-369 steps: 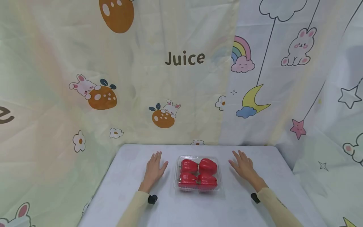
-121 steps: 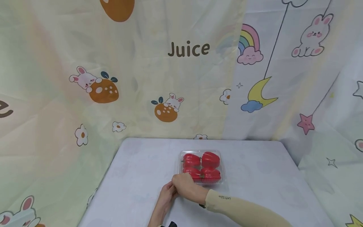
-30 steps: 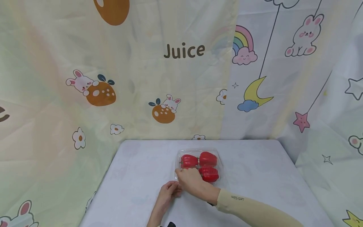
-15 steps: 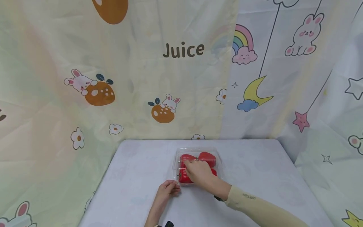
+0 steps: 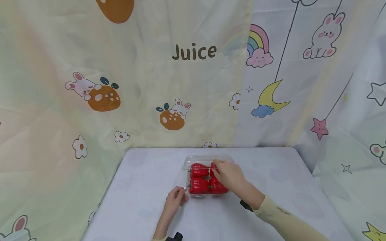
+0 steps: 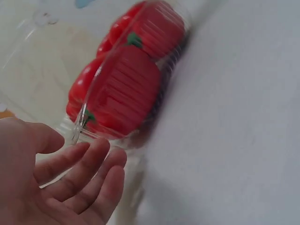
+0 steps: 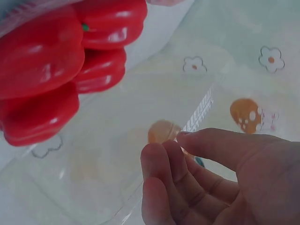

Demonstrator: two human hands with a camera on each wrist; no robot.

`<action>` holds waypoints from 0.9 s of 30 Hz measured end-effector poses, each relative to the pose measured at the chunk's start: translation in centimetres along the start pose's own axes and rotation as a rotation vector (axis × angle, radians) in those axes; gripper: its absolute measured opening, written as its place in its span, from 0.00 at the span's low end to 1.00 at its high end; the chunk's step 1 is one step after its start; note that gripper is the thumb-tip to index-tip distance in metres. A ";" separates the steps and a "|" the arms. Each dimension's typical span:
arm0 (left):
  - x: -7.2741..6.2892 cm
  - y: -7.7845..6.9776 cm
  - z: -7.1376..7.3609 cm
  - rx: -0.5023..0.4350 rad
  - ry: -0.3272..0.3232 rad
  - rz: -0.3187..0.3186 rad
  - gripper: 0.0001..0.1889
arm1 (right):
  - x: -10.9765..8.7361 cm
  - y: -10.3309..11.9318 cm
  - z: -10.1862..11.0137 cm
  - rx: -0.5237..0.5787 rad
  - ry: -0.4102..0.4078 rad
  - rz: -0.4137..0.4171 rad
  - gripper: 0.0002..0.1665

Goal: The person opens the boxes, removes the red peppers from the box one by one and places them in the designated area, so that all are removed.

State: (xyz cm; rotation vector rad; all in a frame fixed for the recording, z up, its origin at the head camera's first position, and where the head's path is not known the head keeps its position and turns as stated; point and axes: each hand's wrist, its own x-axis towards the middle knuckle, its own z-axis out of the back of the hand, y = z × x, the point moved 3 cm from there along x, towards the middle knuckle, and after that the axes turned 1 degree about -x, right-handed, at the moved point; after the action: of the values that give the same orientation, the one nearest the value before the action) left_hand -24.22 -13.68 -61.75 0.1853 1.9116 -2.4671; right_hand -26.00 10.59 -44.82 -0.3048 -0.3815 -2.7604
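Note:
A clear plastic clamshell box (image 5: 186,182) holds several red bell peppers (image 5: 199,186) with green stems. Its lid (image 5: 196,160) is raised and leans back toward the far side. My right hand (image 5: 231,175) reaches over the box and pinches the lid's edge between thumb and fingers; in the right wrist view the lid's ribbed edge (image 7: 199,110) runs to the fingertips. The far right pepper is partly hidden behind this hand. At the box's near left corner is my left hand (image 6: 70,178), fingers loosely bent, thumb apart; whether the fingertips touch the box I cannot tell.
The box stands on a white table (image 5: 144,177). A printed curtain (image 5: 150,67) with rabbits, oranges and flowers hangs behind the table and along its sides. Each wrist wears a small black camera, such as the left one (image 5: 177,236).
The right hand has moved from the box's near left corner back and rightward, and the lid has swung up and away from the peppers. The left hand has shifted slightly left.

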 end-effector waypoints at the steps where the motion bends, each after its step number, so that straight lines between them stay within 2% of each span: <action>1: 0.2 -0.3 0.0 0.069 -0.024 -0.033 0.14 | 0.0 -0.4 0.2 0.005 0.005 -0.013 0.10; 6: 1.4 -2.0 -0.1 0.363 -0.131 -0.160 0.14 | -0.1 -2.0 1.1 0.029 0.009 -0.062 0.10; 10: 2.8 -2.8 -0.3 0.490 -0.184 -0.212 0.19 | -0.3 -3.5 1.8 0.072 -0.010 -0.096 0.08; 13: 3.9 -3.2 -0.4 0.524 -0.190 -0.221 0.22 | -0.4 -4.8 2.2 0.084 -0.024 -0.126 0.07; 19: 6.1 -3.7 -0.6 0.563 -0.146 -0.225 0.24 | -0.5 -6.6 2.9 0.108 -0.047 -0.161 0.07; 27: 8.0 -4.0 -0.7 0.553 -0.121 -0.220 0.23 | 0.1 -7.8 3.1 0.157 -0.083 -0.163 0.06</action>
State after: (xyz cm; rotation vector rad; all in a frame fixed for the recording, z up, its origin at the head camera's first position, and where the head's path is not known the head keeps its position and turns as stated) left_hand -32.47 -11.54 -58.85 -0.1784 1.2227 -3.0137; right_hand -28.33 18.51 -43.66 -0.3634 -0.6685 -2.8600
